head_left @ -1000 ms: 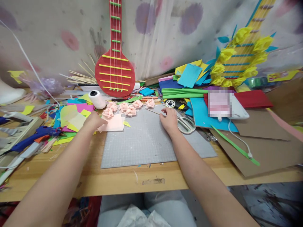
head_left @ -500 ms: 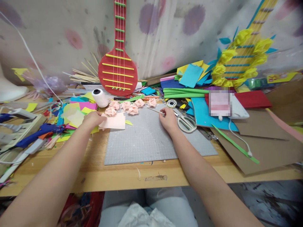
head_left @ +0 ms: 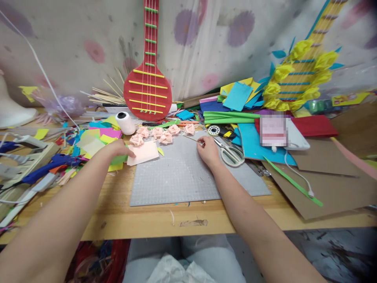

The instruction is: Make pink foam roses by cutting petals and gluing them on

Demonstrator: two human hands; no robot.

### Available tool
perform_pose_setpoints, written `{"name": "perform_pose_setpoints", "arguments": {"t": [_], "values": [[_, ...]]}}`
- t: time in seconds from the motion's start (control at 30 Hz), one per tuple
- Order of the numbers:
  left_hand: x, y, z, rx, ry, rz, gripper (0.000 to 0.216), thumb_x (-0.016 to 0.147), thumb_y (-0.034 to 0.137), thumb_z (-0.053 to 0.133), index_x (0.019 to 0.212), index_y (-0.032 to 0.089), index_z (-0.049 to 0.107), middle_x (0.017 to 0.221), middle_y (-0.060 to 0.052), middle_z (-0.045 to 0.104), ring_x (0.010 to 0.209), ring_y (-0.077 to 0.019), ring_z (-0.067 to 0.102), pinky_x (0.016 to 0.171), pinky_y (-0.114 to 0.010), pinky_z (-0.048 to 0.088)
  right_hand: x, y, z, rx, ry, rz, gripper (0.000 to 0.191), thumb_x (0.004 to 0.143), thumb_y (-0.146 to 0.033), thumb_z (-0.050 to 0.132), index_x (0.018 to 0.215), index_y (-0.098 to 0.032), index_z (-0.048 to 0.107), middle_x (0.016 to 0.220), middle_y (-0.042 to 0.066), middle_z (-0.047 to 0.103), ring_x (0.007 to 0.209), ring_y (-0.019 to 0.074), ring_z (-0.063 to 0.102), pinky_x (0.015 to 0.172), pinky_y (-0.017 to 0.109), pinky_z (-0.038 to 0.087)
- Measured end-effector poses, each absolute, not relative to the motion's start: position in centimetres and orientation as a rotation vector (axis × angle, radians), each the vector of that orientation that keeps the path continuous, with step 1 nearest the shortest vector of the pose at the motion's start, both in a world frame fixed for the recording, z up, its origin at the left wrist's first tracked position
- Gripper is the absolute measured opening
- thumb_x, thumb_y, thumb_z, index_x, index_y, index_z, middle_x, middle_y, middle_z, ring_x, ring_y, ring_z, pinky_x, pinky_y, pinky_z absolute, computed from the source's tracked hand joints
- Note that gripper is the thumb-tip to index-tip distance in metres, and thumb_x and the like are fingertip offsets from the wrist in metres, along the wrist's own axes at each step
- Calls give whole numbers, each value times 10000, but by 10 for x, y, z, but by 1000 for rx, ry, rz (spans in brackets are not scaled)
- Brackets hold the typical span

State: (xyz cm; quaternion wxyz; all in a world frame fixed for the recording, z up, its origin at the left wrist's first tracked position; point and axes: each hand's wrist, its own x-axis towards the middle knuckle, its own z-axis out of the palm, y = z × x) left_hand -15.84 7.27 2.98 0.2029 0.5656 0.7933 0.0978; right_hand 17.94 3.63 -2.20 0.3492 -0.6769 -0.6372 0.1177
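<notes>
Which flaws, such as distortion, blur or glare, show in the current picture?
Head view: forearms loom large toward the bottom edge, likely wide-angle distortion; head view again: a mosaic patch hides part of the white device, the lower right corner looks smeared, and the pink sheet shows no strong glare.

Both forearms (head_left: 244, 204) extended, hands (head_left: 119, 148) apart, right fingers (head_left: 201, 140) curled

thin stick (head_left: 191, 138): one end hidden | red neck (head_left: 151, 33): top cut off
</notes>
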Motion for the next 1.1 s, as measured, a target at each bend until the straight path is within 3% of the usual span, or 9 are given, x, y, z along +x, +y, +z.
{"name": "perform_pose_setpoints", "arguments": {"t": [0.17,0.3,0.47,0.57,0.63,0.7,0.8,0.87,1.1], "values": [[-149,67,44,1557,2208,230,431,354,277,761,695,192,513,853,-147,631,940,-407,580,670,-481,468,179,36,-22,-1759,-1648,312,183,758,-214,462,894,-181,580,946,67,541,707,143,533,739,300,428],[-145,57,48,1514,2199,289,362,460,293,725,747,166,546,869,-137,641,875,-344,609,635,-405,476,178,36,-22,-1743,-1651,304,178,759,-216,460,884,-180,582,931,63,543,691,138,528,733,298,428],[-143,46,64,1566,2259,101,538,544,238,694,1043,114,535,1101,-152,593,886,-281,599,623,-313,449,175,35,-21,-1707,-1667,295,184,762,-222,455,891,-184,579,928,65,550,710,145,524,722,300,429],[-144,40,81,1814,2271,-54,538,541,252,701,1049,146,558,1015,-94,627,846,-268,587,638,-299,432,172,33,-18,-1636,-1698,301,183,765,-229,461,900,-184,577,906,54,557,699,136,514,716,298,430],[-145,33,90,2036,2173,-19,417,571,279,682,966,180,593,891,-37,637,795,-230,576,651,-277,415,168,29,-16,-1529,-1752,365,190,771,-263,485,921,-187,575,893,47,566,708,135,515,717,300,435],[-144,24,95,2153,2001,96,274,631,327,628,876,206,606,781,3,614,724,-189,566,630,-251,403,159,23,-13,-1372,-1813,537,298,747,-341,558,1010,-201,554,948,52,574,763,144,531,732,310,449],[-139,14,91,2124,1839,308,242,650,370,584,841,222,600,753,20,602,742,-178,573,648,-235,416,139,13,-11,-1120,-1821,932,754,594,-422,720,1249,-247,391,1159,85,517,950,179,540,827,358,457],[-133,10,83,2095,1732,407,277,629,356,593,871,221,594,811,11,616,802,-188,577,689,-245,430,126,9,-12,-1004,-1761,1137,945,528,-419,766,1322,-266,278,1241,105,470,1069,202,511,899,393,433],[-98,15,56,2008,1536,856,197,649,284,572,822,198,536,802,6,596,743,-145,567,694,-265,454,127,12,-9,-752,-1459,1418,821,595,-466,707,1282,-302,288,1233,71,526,1147,220,504,942,421,419]]}}
